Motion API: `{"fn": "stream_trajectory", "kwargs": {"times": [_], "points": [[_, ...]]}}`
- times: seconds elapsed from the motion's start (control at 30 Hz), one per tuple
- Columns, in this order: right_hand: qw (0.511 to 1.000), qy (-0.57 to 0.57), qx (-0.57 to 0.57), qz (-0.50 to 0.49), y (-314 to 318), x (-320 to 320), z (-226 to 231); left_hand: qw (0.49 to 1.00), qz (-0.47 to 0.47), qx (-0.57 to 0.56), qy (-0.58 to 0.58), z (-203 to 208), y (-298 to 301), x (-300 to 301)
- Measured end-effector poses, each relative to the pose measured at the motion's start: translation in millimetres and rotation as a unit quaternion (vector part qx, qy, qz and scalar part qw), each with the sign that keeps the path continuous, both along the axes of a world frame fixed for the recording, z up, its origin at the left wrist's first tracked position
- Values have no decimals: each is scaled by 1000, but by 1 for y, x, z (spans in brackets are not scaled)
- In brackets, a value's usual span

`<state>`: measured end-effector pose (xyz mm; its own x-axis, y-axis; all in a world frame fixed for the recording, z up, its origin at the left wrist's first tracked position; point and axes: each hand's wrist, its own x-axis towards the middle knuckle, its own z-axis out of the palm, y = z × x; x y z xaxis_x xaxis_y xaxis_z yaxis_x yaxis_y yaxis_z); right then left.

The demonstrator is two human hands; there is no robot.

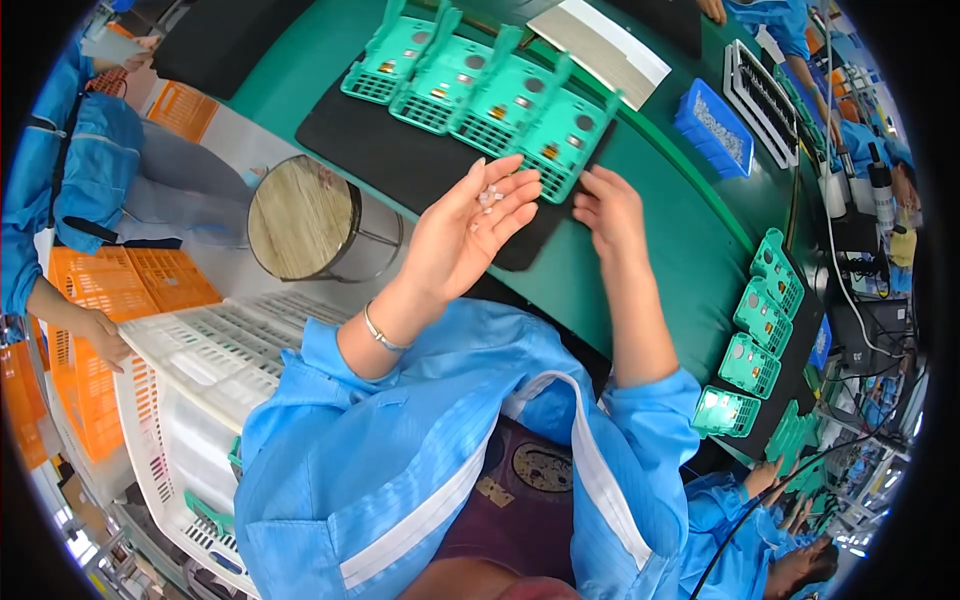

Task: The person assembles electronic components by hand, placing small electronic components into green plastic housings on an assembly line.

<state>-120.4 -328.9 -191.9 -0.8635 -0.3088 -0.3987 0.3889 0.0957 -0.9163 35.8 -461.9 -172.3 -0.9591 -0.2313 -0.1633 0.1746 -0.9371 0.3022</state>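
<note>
My left hand [462,228] is palm up, fingers half curled, with several small white pieces [488,198] lying in it. It is just in front of a row of several green plastic holders [556,140], each with a grid-like lower part and small metal parts on it. At the right edge of the rightmost holder is my right hand [614,215], its fingers bent together. Whatever its fingertips hold, if anything, cannot be made out. The holders rest on a black mat [420,165] on the green table.
A blue bin of small pale parts [716,128] stands at the back right, near a white sheet [600,50]. More green holders [752,362] line the right side. A round stool [302,217] and a white crate [205,345] are at left, by a person in blue [95,180].
</note>
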Motion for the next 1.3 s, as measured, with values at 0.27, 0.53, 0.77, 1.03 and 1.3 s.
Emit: {"fn": "stream_trajectory", "kwargs": {"times": [0.27, 0.53, 0.77, 1.03, 1.3], "points": [[984, 105, 115, -83, 147, -5, 13, 995, -93, 19, 16, -7, 30, -14], [851, 454, 263, 18, 127, 58, 65, 986, -161, 25, 32, -5, 79, -29], [829, 500, 227, 110, 100, 76, 61, 988, -145, 11, 42, -8, 96, -34], [799, 547, 230, 101, 89, 78, 54, 990, -139, -10, 33, -8, 99, -33], [790, 530, 271, 149, 87, 91, 59, 990, -136, 13, 20, -3, 99, -38]]}}
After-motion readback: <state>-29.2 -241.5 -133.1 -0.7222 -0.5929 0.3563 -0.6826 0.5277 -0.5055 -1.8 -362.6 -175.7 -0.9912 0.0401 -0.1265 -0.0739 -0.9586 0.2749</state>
